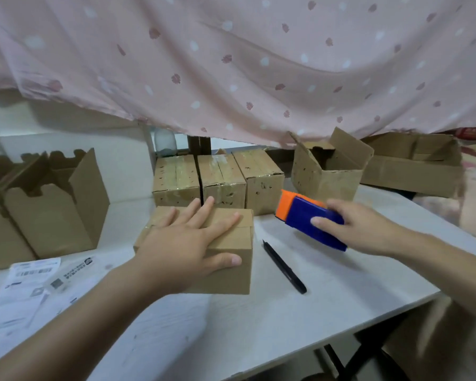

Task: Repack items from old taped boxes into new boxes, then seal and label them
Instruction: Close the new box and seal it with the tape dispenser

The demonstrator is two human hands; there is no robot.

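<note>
- We press our left hand (pixel 187 243) flat, fingers straight, on the new box (pixel 226 281), flaps shut, mid-surface (pixel 286 325).
- Our right hand (pixel 368 229) grips the tape dispenser (pixel 305 215) just beside it; sealing prob. next.
- 3 old taped boxes (pixel 221 174) behind: unopened. Labels (pixel 30 281) unused at left.

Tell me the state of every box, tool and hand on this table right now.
Near box, closed, left hand flat on top.
Tape dispenser, gripped by right hand.
Three back boxes, shut and taped.
Back right box, flaps open.
Left boxes, tops open.
Pen, lying on table.
Labels, lying flat.
</note>
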